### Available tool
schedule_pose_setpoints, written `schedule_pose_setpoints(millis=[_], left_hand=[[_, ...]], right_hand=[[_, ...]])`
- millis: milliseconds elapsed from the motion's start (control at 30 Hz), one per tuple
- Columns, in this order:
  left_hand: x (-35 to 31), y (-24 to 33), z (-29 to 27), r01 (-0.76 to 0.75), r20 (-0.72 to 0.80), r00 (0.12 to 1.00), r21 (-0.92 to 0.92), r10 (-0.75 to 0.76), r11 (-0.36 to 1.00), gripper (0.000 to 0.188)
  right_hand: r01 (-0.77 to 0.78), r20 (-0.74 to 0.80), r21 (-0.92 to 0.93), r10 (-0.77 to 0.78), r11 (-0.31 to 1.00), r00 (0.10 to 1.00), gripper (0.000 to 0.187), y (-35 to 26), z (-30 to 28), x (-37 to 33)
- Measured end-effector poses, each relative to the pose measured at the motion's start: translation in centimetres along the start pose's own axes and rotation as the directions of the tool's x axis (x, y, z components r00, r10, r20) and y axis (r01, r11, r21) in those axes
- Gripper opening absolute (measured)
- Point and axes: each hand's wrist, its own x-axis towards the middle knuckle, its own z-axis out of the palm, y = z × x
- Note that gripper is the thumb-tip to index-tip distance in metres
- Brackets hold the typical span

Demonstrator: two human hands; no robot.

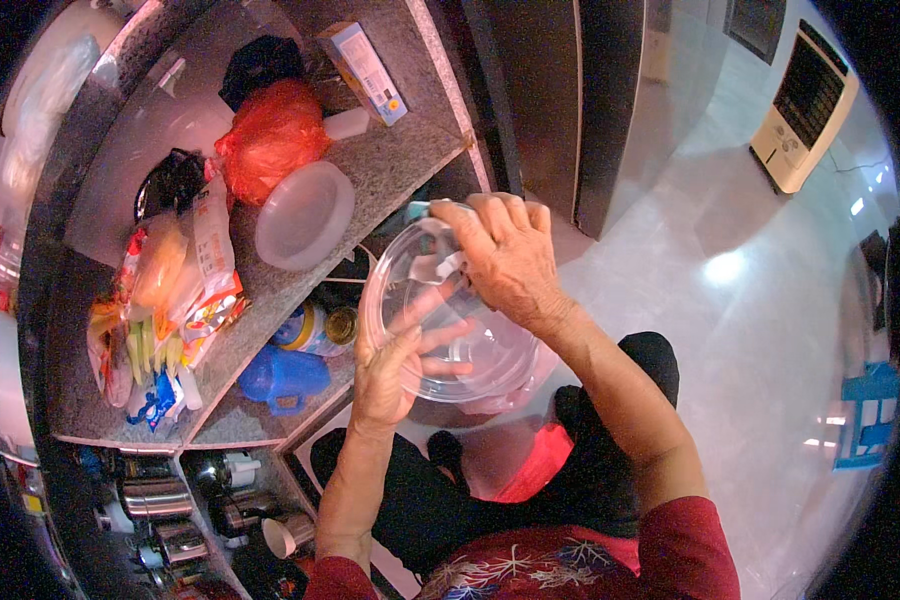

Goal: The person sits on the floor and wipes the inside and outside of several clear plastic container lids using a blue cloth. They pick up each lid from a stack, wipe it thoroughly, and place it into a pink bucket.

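A clear round plastic bowl is held tilted in front of my body, above my knees. My left hand grips its near left side, with the fingers showing through the clear plastic. At the far rim my right hand is closed, knuckles up, its fingers bent over the edge. Under those fingers a whitish, cloth-like piece shows, with a teal bit by the fingertips; the palm hides the rest. A frosted round lid lies on the grey stone counter, left of the bowl.
On the counter are a red plastic bag, black bags, a narrow box and food packets. A blue jug and jars stand on the shelf below. Metal pots fill lower shelves. An air cooler stands far right.
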Motion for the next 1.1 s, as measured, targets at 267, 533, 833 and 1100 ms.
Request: schedule_pose_setpoints(millis=[267, 533, 833, 1100], left_hand=[[0.6, -0.2, -0.2, -0.102, -0.007, 0.995, -0.022, 0.102, 0.995, 0.071], [0.6, -1.7, -1.5, 0.030, -0.030, 0.999, -0.302, -0.041, 0.953, 0.068], [0.6, -0.4, -2.1, -0.093, -0.066, 0.994, -0.036, 0.090, 0.995, 0.068], [0.4, -0.1, -2.2, -0.078, -0.135, 0.988, -0.007, 0.076, 0.997, 0.065]], right_hand=[[-0.102, -0.083, -0.171, 0.089, 0.980, 0.993, 0.047, -0.1, 0.7, -2.6], [-0.058, -0.041, 0.380, 0.079, 0.923, 0.996, 0.064, -3.3, 1.7, -0.2], [0.258, 0.132, 0.546, -0.386, 0.797, 0.913, 0.046, -5.5, -0.3, -3.7], [0.054, 0.145, 0.239, -0.091, 0.970, 0.985, 0.043, -1.0, 0.4, -4.3]])
